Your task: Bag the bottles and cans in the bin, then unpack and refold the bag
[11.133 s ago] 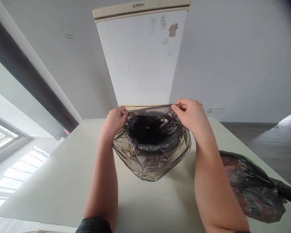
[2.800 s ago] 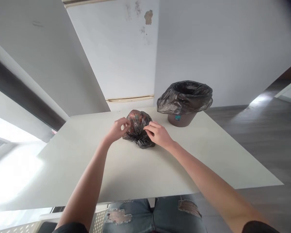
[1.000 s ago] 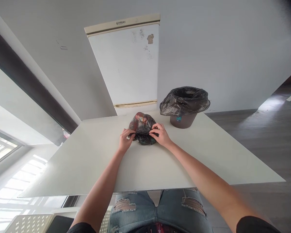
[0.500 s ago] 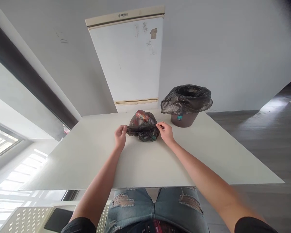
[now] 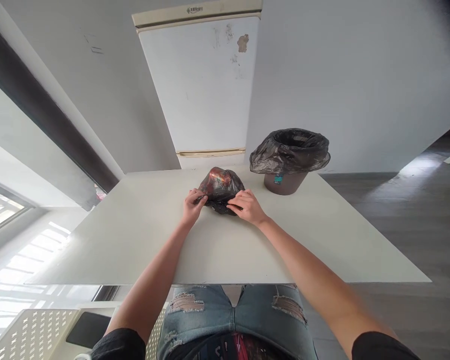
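A thin black plastic bag [image 5: 225, 187] with reddish contents showing through it lies on the white table [image 5: 146, 240]. At its near left side, my left hand [image 5: 193, 204] pinches the gathered plastic between thumb and fingers. My right hand [image 5: 247, 206] is closed on the bag's near right part, its fingertips pointing inward along the rim. What exactly the bag contains is not clear through the plastic.
Behind and right of the bag stands a brown trash bin [image 5: 285, 184] lined with a black bag [image 5: 288, 152]. A white refrigerator [image 5: 198, 90] is beyond the table's far edge. A perforated cream-coloured seat or crate [image 5: 41, 332] and a dark flat object [image 5: 89, 329] are at lower left.
My two hands have come closer together, and the bag's edge, stretched straight between them before, is now bunched. My right hand has moved left over the bag.
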{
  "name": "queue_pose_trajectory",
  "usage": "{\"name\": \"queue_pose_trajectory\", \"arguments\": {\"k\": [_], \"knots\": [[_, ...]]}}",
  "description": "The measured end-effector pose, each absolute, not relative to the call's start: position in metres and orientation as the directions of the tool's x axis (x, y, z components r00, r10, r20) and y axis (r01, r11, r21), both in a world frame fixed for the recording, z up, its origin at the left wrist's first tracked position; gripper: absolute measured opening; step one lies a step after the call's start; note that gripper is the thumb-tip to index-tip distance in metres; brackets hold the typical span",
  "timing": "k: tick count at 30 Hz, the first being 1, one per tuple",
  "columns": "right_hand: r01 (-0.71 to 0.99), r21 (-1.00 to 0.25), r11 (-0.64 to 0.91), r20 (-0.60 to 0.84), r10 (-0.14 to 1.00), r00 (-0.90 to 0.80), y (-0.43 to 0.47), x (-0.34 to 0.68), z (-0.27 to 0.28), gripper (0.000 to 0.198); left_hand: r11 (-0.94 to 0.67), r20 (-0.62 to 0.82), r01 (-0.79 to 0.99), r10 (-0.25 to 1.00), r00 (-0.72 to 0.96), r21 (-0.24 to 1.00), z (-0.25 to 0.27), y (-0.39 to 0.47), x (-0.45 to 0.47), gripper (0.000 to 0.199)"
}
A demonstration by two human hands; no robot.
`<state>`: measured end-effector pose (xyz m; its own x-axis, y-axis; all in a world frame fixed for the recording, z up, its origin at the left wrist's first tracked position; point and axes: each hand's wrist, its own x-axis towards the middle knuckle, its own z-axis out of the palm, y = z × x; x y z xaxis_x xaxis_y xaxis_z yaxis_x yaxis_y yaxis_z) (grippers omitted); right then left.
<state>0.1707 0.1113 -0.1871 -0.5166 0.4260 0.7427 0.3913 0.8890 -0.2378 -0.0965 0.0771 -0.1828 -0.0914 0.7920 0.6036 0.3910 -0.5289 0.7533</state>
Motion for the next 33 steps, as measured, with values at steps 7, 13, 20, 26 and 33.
{"name": "queue_pose_trajectory", "arguments": {"k": [7, 13, 20, 26, 33], "knots": [[0.36, -0.203, 0.911, 0.611, 0.405, -0.68, 0.111, 0.166, -0.193, 0.023, -0.49, 0.554, 0.301, 0.812, -0.184, 0.818, -0.185, 0.073, -0.095, 0.055], [0.383, -0.154, 0.911, 0.629, 0.389, -0.673, 0.103, 0.162, -0.19, 0.024, -0.423, 0.461, 0.193, 0.854, -0.242, 0.885, -0.186, 0.075, -0.095, 0.054], [0.319, -0.168, 0.933, 0.608, 0.353, -0.711, 0.092, 0.156, -0.181, 0.013, -0.398, 0.422, 0.149, 0.88, -0.217, 0.905, -0.186, 0.074, -0.092, 0.056], [0.175, -0.415, 0.893, 0.588, 0.41, -0.697, 0.087, 0.166, -0.171, 0.017, -0.371, 0.395, 0.136, 0.863, -0.316, 0.918, -0.186, 0.076, -0.096, 0.052], [0.141, -0.549, 0.824, 0.55, 0.483, -0.681, 0.09, 0.176, -0.169, 0.03, -0.392, 0.421, 0.158, 0.8, -0.428, 0.906, -0.185, 0.081, -0.109, 0.051]]}}
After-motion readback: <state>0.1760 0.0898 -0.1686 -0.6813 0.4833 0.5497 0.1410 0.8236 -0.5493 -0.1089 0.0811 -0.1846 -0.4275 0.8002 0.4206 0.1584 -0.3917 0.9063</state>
